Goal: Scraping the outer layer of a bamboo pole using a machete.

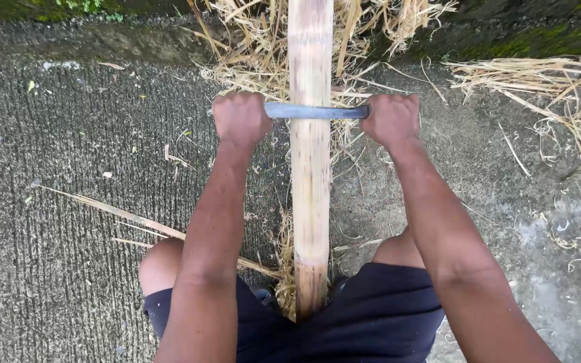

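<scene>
A thick pale bamboo pole [310,181] runs from between my knees straight away from me. Across it lies a flat grey metal blade [316,111], held level. My left hand [239,117] is shut on the blade's left end. My right hand [391,119] is shut on its right end. Both fists sit knuckles up, one on each side of the pole. The blade's ends are hidden inside my fists.
Dry bamboo shavings [257,67] pile around the pole's far part, and more lie at the right [559,87]. A long thin strip [129,218] lies on the rough concrete ground [68,168] at left. A mossy edge [532,40] borders the top.
</scene>
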